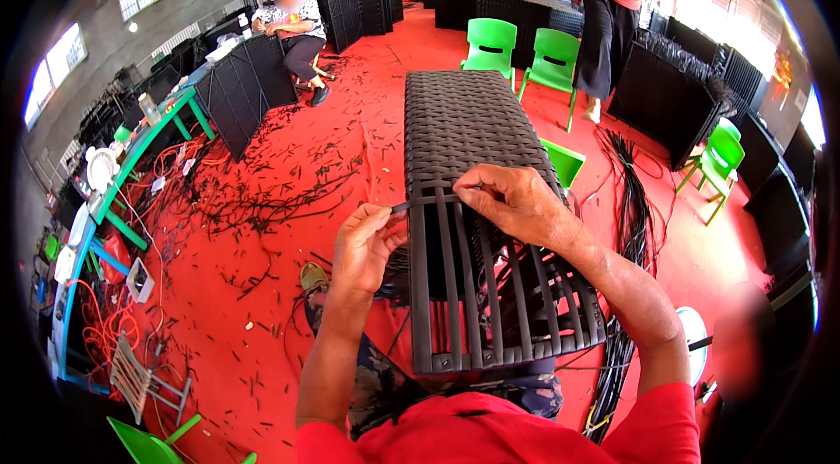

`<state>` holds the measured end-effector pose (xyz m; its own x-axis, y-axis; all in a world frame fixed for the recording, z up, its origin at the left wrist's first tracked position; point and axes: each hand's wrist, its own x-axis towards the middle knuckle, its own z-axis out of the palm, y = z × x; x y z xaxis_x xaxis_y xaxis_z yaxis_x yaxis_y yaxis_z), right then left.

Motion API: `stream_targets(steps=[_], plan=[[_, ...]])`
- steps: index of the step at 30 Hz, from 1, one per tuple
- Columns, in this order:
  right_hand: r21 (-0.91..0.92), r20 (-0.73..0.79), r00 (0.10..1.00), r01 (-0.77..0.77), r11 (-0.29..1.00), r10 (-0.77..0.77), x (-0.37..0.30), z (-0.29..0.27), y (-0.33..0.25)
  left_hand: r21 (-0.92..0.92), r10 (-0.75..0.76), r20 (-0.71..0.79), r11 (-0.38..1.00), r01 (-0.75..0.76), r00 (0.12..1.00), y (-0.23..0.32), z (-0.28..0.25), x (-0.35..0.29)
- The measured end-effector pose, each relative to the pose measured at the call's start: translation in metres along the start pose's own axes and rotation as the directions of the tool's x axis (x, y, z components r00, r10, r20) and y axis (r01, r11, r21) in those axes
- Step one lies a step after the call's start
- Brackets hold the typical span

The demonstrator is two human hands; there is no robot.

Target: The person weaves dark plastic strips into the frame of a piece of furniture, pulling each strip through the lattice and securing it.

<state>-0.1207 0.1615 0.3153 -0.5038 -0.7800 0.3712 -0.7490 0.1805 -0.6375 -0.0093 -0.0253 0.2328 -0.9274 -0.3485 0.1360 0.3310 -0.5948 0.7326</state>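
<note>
A black woven wicker panel frame [468, 118] stands lengthwise in front of me, its far part closely woven. Toward me, bare lengthwise strips [477, 307] run to the near edge with gaps between them. At the frame's left edge, my left hand [366, 245] pinches the end of a flat dark weaving strip [424, 201]. That strip crosses the lengthwise ones along the edge of the weave. My right hand [512, 206] has thumb and forefinger closed on the same strip, over the middle of the frame. Its other fingers are curled.
Green chairs [490, 46] stand beyond the frame, and another green chair [719, 158] at the right. A bundle of long black strips [626, 228] lies on the red floor. One person [293, 27] sits far left; another [608, 18] stands far right. A green-edged bench [131, 149] runs along the left.
</note>
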Motion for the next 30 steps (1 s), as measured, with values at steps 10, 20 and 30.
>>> stream_targets(steps=[10,20,30], plan=[[-0.067,-0.023,0.999,0.021,0.998,-0.023,-0.003,0.000,0.001,-0.195,-0.128,0.078,0.971,0.141,0.989,-0.025,-0.012,0.005],[-0.081,0.146,0.969,-0.189,0.979,0.199,0.000,-0.008,-0.014,-0.292,-0.075,0.171,0.948,0.124,0.982,-0.036,-0.017,0.004],[-0.162,0.327,0.874,-0.323,0.933,0.359,0.029,-0.018,-0.043,-0.317,-0.112,0.170,0.935,0.161,0.979,-0.033,-0.032,0.003]])
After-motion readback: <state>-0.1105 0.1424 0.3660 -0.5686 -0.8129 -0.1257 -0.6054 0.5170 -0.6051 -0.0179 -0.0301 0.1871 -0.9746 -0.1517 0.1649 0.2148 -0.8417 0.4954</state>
